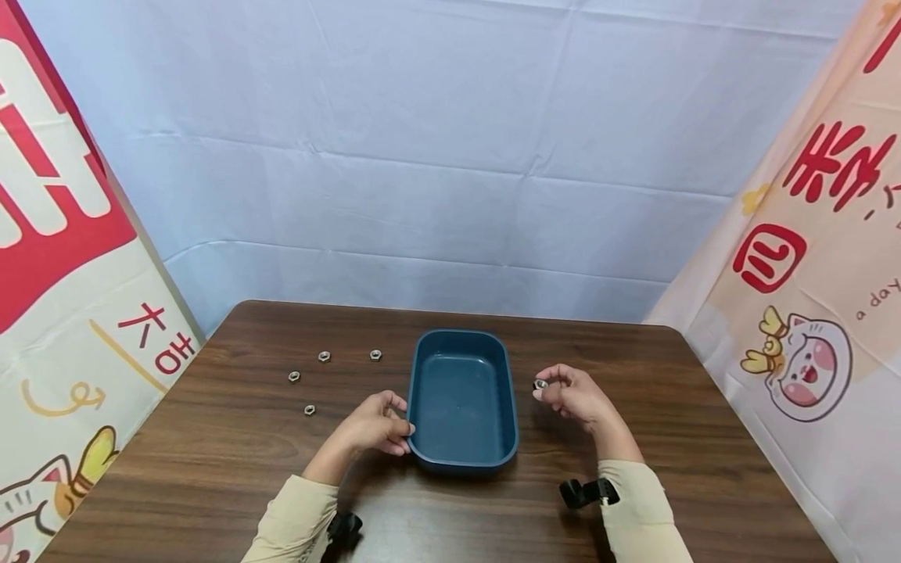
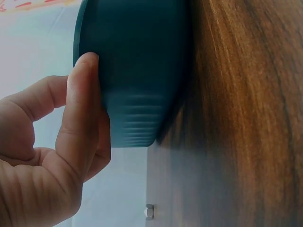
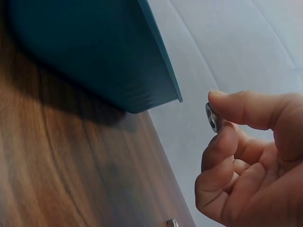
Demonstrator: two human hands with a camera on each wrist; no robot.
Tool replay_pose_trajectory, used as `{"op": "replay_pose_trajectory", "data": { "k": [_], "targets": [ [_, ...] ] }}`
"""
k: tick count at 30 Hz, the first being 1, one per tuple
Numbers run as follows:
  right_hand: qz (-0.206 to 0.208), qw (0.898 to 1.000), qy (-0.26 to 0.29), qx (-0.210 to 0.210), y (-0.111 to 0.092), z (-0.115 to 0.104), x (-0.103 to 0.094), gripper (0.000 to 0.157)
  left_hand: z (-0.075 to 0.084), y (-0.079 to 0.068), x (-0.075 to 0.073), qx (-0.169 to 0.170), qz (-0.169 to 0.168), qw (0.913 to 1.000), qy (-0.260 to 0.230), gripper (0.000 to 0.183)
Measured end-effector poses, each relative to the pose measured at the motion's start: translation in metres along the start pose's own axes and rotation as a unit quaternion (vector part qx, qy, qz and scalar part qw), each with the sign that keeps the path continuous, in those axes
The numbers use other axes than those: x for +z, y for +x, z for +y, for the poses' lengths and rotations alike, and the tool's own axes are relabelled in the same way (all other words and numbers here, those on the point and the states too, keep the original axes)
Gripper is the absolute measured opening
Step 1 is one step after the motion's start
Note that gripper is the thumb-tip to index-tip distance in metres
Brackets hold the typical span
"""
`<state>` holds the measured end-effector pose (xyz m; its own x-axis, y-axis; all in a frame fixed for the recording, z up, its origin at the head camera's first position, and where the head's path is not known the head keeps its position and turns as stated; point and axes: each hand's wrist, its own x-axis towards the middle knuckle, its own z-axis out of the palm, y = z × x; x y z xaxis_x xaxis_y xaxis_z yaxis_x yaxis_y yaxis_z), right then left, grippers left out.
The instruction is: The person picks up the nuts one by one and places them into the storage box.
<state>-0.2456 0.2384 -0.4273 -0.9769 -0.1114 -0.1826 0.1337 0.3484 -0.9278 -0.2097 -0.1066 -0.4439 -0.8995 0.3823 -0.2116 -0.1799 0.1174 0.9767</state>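
A deep blue rectangular plastic tray (image 1: 461,407) sits on the wooden table. My left hand (image 1: 380,424) holds its left rim near the front corner; in the left wrist view, fingers (image 2: 80,104) lie against the wall just below the edge. To the right of the tray and apart from it, my right hand (image 1: 573,397) pinches a metal hex nut (image 3: 211,117) between thumb and finger. Several more nuts lie left of the tray, among them a front nut (image 1: 310,410) and one nut (image 1: 376,355) near the tray's far left corner.
In the right wrist view, another nut (image 3: 173,222) shows at the bottom edge, on the table. A pale cloth (image 1: 450,195) hangs behind the table (image 1: 669,407), with printed banners on both sides. Black wrist straps (image 1: 590,493) sit on the sleeves.
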Motion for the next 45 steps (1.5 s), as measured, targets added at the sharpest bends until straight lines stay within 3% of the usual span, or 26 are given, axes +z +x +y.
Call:
{"op": "replay_pose_trajectory", "data": {
  "k": [22,28,37,45],
  "targets": [
    [-0.037,0.997,0.056,-0.034,0.019,-0.018,0.02,0.032,-0.004,0.0,-0.001,-0.006,-0.007,0.9999,-0.006,0.039],
    [-0.039,0.998,0.037,-0.036,0.022,-0.021,0.024,0.034,-0.004,-0.001,-0.001,0.0,-0.012,0.9999,-0.008,0.038],
    [-0.046,0.998,0.026,-0.041,0.025,-0.043,0.035,0.034,-0.002,0.001,-0.001,-0.008,-0.011,0.9999,-0.006,0.038],
    [-0.056,0.998,0.019,-0.025,0.04,-0.046,0.045,0.035,0.0,0.001,-0.002,-0.006,-0.007,1.0,-0.003,0.038]
  ]
}}
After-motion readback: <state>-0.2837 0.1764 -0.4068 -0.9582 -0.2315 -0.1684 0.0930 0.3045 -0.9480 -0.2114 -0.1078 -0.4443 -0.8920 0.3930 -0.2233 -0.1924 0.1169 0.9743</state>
